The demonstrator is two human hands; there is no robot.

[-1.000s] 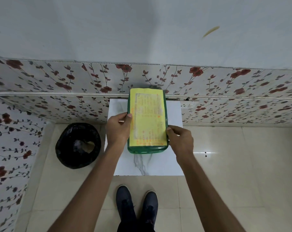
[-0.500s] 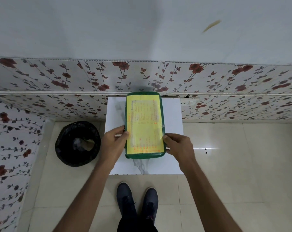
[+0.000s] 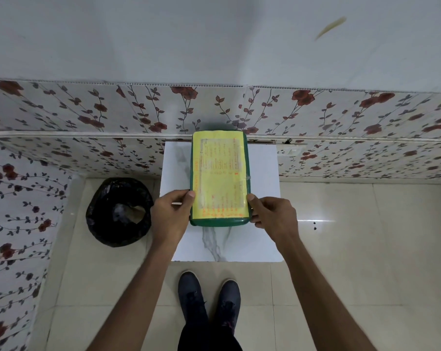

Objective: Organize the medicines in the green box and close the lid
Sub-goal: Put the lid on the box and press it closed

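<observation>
Green box (image 3: pixel 219 221) on white marble bench (image 3: pixel 262 173), lid closed. Yellow label (image 3: pixel 218 178) on lid, orange print illegible. Left hand (image 3: pixel 171 214) and right hand (image 3: pixel 272 211) grip box sides, fingers curled on it.

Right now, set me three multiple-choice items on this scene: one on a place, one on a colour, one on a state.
1. Where is the black bin bag?
A. on the floor left of the white table
B. on the table
C. right of the table

2. What colour is the label on the green box?
A. red
B. yellow
C. blue

3. How is the box lid?
A. off
B. propped upright
C. shut

Answers: 1 A, it sits on the tiles beside the left hand. 2 B, yellow sheet covers the top. 3 C, the lid lies flat while the left hand and right hand grip the sides.
</observation>
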